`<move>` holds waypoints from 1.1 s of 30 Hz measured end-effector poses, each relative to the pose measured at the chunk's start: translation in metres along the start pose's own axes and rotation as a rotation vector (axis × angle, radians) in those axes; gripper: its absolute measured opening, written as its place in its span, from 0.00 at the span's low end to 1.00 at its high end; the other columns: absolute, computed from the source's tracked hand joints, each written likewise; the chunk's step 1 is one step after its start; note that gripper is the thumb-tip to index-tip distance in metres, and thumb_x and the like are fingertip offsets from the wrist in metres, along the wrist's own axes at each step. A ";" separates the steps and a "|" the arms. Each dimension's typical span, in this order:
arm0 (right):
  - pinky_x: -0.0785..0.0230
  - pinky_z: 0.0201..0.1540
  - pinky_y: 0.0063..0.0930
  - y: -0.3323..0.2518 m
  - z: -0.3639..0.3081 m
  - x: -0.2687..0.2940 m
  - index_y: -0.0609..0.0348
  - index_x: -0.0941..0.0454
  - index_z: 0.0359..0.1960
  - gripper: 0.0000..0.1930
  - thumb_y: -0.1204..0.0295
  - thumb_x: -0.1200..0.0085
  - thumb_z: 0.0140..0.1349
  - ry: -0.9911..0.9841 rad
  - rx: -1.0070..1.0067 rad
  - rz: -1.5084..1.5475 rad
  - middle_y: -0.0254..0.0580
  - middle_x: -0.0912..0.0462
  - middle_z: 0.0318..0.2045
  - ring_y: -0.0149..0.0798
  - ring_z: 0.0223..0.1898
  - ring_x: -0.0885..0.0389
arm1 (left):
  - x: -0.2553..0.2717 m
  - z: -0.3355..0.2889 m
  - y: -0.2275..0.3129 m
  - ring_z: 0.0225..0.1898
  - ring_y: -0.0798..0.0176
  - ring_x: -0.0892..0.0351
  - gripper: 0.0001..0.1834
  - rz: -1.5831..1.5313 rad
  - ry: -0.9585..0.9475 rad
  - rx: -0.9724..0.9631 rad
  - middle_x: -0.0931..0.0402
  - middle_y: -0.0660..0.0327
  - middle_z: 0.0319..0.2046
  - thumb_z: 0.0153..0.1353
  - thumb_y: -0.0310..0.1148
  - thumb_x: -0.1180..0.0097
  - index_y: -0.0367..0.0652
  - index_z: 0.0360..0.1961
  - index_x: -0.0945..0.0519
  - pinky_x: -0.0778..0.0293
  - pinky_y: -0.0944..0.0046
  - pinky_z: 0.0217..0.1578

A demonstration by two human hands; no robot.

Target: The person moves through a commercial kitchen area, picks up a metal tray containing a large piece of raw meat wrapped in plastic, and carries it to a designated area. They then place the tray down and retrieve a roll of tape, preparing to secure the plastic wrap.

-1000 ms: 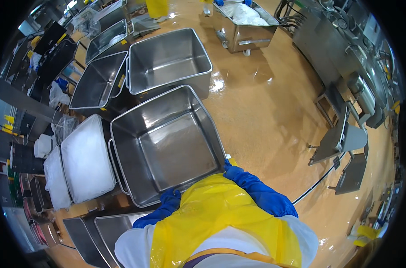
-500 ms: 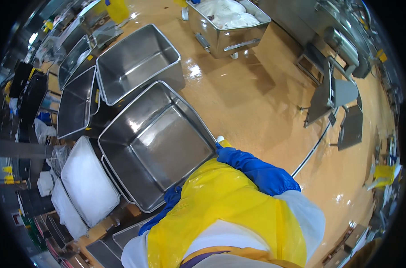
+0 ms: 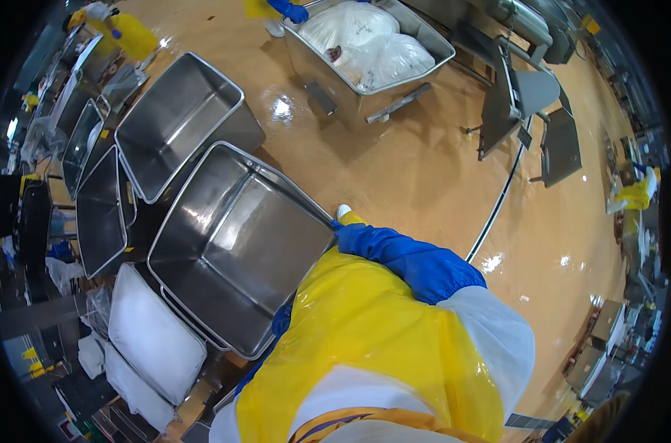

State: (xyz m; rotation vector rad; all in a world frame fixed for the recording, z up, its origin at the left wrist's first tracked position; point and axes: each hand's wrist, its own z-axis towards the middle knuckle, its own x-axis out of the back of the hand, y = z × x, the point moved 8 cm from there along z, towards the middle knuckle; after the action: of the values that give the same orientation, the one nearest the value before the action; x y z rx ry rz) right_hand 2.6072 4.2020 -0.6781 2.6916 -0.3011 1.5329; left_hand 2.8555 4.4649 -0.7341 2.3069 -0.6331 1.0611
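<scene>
Directly in front of me stands a deep, bare steel tub (image 3: 258, 238) with a rolled rim. My right hand (image 3: 338, 228), in a blue glove below a blue sleeve cover, is closed on the rim at the tub's right corner. Low at the tub's near edge is my left hand (image 3: 282, 319), also in blue and largely covered by my yellow apron (image 3: 380, 325). Its fingers are hidden, so their grip does not show.
Two more steel tubs, one (image 3: 180, 122) beyond mine and one (image 3: 103, 210) to the left, stand close by. White-covered blocks (image 3: 155, 332) sit at the left. Ahead, a co-worker's blue-gloved hand (image 3: 297, 13) touches a tub (image 3: 335, 96) holding bagged goods. Metal machinery (image 3: 516, 96) stands right.
The view has swung, and the surrounding tubs shift left in it. The bag-filled tub ahead appears larger and lower, with the co-worker's hand now showing at its rim. My right hand stays at the corner.
</scene>
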 end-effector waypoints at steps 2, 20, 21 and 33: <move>0.32 0.58 0.35 0.004 0.016 -0.040 0.49 0.18 0.40 0.12 0.62 0.54 0.65 0.063 -0.042 0.176 0.39 0.18 0.43 0.41 0.50 0.21 | -0.002 0.004 0.005 0.50 0.43 0.22 0.28 0.011 -0.016 -0.020 0.20 0.46 0.46 0.60 0.55 0.50 0.45 0.51 0.20 0.29 0.51 0.53; 0.33 0.54 0.44 -0.001 0.049 -0.089 0.52 0.19 0.46 0.16 0.65 0.58 0.65 0.110 0.181 0.007 0.43 0.16 0.40 0.46 0.49 0.20 | -0.015 0.000 0.005 0.52 0.42 0.23 0.29 -0.022 -0.011 -0.011 0.21 0.45 0.47 0.61 0.55 0.52 0.43 0.51 0.20 0.30 0.50 0.54; 0.32 0.54 0.45 -0.002 0.053 -0.103 0.52 0.19 0.47 0.16 0.65 0.58 0.65 0.127 0.243 -0.092 0.43 0.16 0.40 0.46 0.49 0.19 | -0.016 -0.001 0.007 0.52 0.42 0.23 0.29 -0.035 0.007 -0.012 0.21 0.45 0.48 0.61 0.56 0.52 0.43 0.51 0.20 0.30 0.50 0.54; 0.25 0.44 0.41 0.120 0.015 -0.015 0.57 0.17 0.32 0.15 0.65 0.56 0.62 0.457 -0.445 0.794 0.52 0.15 0.34 0.52 0.37 0.16 | -0.022 0.057 -0.023 0.54 0.40 0.25 0.31 -0.225 -0.109 0.364 0.22 0.42 0.50 0.64 0.56 0.58 0.38 0.48 0.19 0.31 0.49 0.56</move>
State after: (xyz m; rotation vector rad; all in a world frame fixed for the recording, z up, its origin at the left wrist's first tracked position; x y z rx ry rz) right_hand 2.5905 4.0850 -0.7070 1.8716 -1.5859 1.8612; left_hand 2.8876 4.4508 -0.7897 2.6865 -0.2219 1.0146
